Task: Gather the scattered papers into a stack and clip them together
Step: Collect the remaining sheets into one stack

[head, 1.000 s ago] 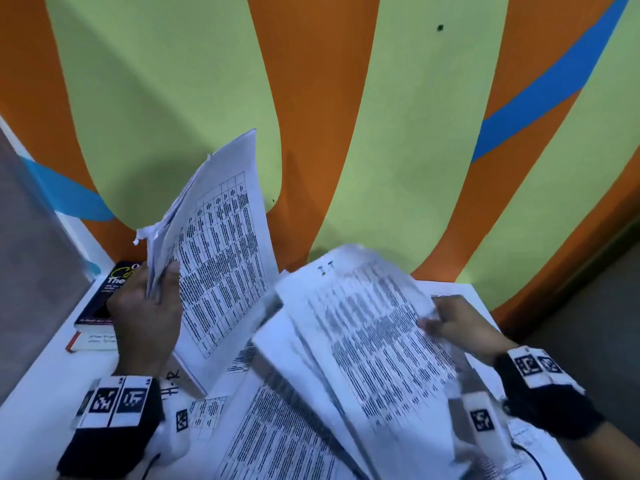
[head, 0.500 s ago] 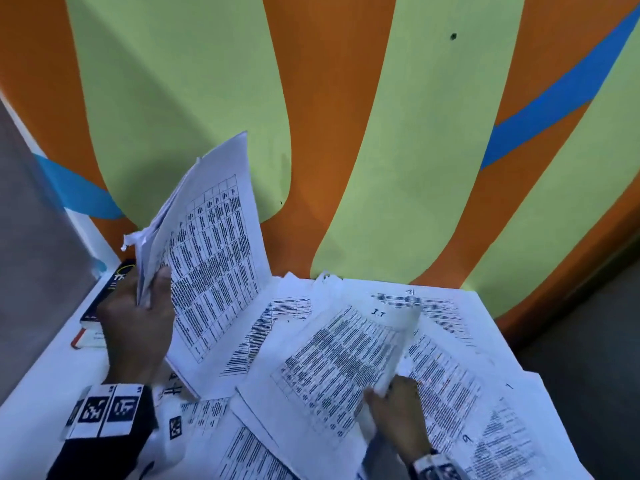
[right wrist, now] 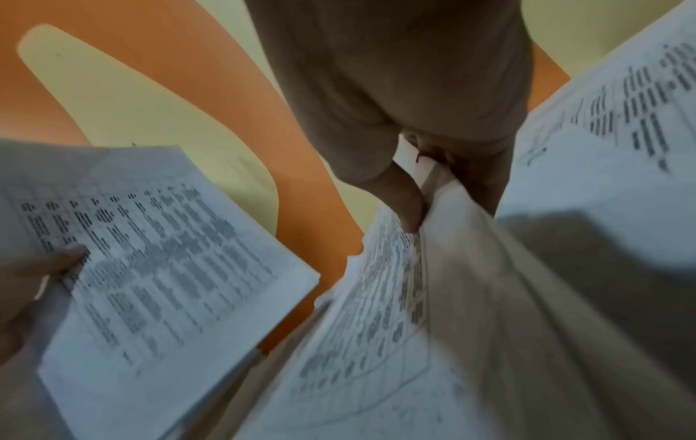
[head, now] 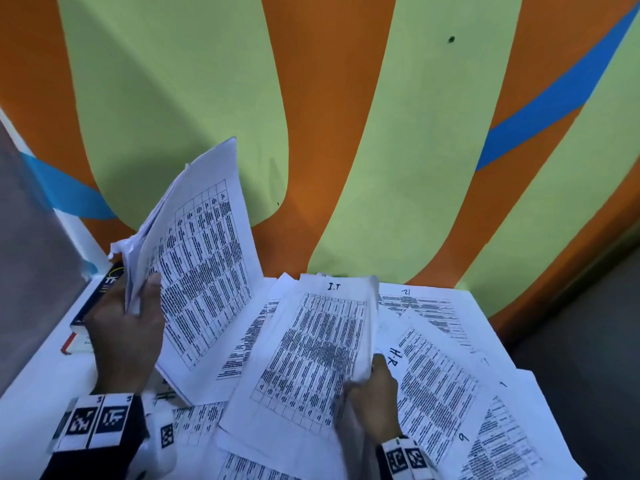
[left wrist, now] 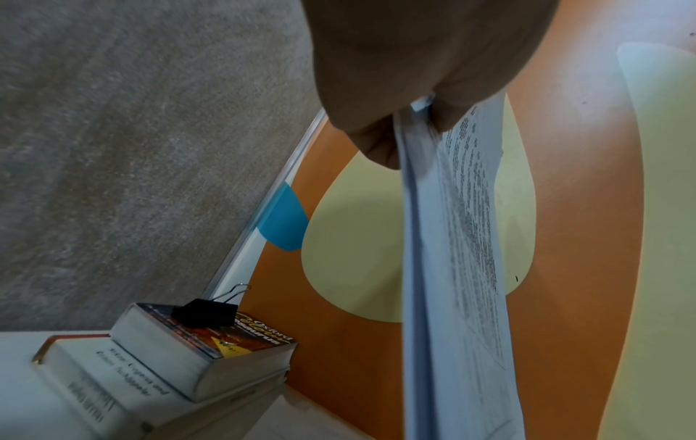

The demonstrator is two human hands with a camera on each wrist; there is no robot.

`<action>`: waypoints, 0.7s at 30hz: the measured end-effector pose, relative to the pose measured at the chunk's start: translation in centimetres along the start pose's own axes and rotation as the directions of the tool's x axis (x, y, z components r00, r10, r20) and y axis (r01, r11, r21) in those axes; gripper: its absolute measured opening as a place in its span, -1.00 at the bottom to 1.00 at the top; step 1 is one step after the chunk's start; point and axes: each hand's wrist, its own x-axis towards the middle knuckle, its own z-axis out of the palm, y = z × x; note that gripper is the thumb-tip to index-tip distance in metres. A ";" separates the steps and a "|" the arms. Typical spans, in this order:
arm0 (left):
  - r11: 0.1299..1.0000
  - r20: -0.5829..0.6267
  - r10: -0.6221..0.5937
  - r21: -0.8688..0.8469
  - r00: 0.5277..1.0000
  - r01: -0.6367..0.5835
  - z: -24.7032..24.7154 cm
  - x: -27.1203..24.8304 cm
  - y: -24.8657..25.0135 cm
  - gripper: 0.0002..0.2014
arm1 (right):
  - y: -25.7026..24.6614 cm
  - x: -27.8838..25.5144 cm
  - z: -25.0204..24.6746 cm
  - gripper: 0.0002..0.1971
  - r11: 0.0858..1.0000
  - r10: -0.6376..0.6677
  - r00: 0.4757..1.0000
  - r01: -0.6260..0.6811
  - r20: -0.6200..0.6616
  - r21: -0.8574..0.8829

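Note:
My left hand point(head: 131, 327) grips a stack of printed sheets point(head: 204, 265) by its left edge and holds it tilted up above the table; the left wrist view shows the stack point(left wrist: 455, 238) edge-on between thumb and fingers. My right hand point(head: 375, 393) pinches the right edge of a sheet marked "I.T" point(head: 311, 355), lifted off the pile; the right wrist view shows thumb and fingers point(right wrist: 410, 208) closed on that paper point(right wrist: 433, 312). Several more printed sheets point(head: 436, 368) lie scattered on the white table. A black binder clip point(left wrist: 205, 312) sits on top of two stacked books.
Two stacked books point(head: 93, 306) lie at the table's back left corner, against a grey partition point(head: 31, 265). An orange, green and blue wall point(head: 346, 133) rises right behind the table point(head: 31, 393). Dark floor point(head: 588, 341) lies past the table's right edge.
My right hand swung from the right side down to the middle of the pile and now pinches the "I.T" sheet, lifting its right edge. The left hand kept its stack raised.

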 end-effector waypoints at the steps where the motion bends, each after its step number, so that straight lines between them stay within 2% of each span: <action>1: 1.000 0.000 0.005 0.004 1.000 -0.005 -0.1 0.1 -0.1 -0.64 | -0.1 0.2 -0.8 -0.64 1.000 -0.001 1.000 0.002 -0.021 0.021; 3: 1.000 -0.006 -0.011 0.008 1.000 0.012 -0.3 0.3 -0.5 -0.58 | -0.2 0.9 -2.9 -0.63 0.999 0.017 0.997 -0.014 -0.070 0.043; 5: 1.000 -0.002 -0.013 0.000 1.000 0.013 -0.3 0.4 -0.9 -0.55 | 0.3 2.3 -5.5 -0.87 0.998 0.063 0.993 -0.062 -0.098 0.008; 6: 1.000 -0.007 -0.009 0.004 1.000 0.009 -0.3 0.4 -1.0 -0.57 | 0.5 3.1 -6.9 -0.85 0.998 0.065 0.992 -0.067 -0.108 -0.016; 9: 0.999 -0.013 0.031 0.038 0.999 -0.031 -0.2 0.4 -0.9 -0.67 | -0.5 5.3 -11.3 -0.72 0.996 -0.041 0.995 0.034 -0.091 -0.077; 11: 0.997 -0.008 0.046 0.057 0.999 -0.046 -0.3 0.6 -1.0 -0.68 | -2.6 6.2 -14.3 -0.82 0.986 -0.157 0.985 0.152 -0.069 -0.065; 13: 0.999 -0.018 0.037 0.036 0.999 -0.036 -0.3 1.0 -1.1 -0.63 | -5.2 6.3 -16.4 -0.97 0.969 -0.247 0.969 0.246 0.018 0.033; 15: 1.000 -0.016 0.004 -0.013 1.000 -0.004 0.1 1.0 -0.6 -0.61 | -7.5 6.0 -17.6 -0.91 0.939 -0.308 0.945 0.284 0.113 0.192; 18: 0.991 0.113 -0.093 -0.084 0.989 0.103 0.9 0.7 1.4 -0.78 | -10.7 5.3 -17.2 -0.89 0.887 -0.369 0.898 0.264 0.239 0.379; 21: 0.967 0.345 -0.188 -0.096 0.919 0.234 2.1 0.6 2.5 -0.83 | -12.2 5.6 -14.6 -0.71 0.841 -0.380 0.877 0.195 0.293 0.504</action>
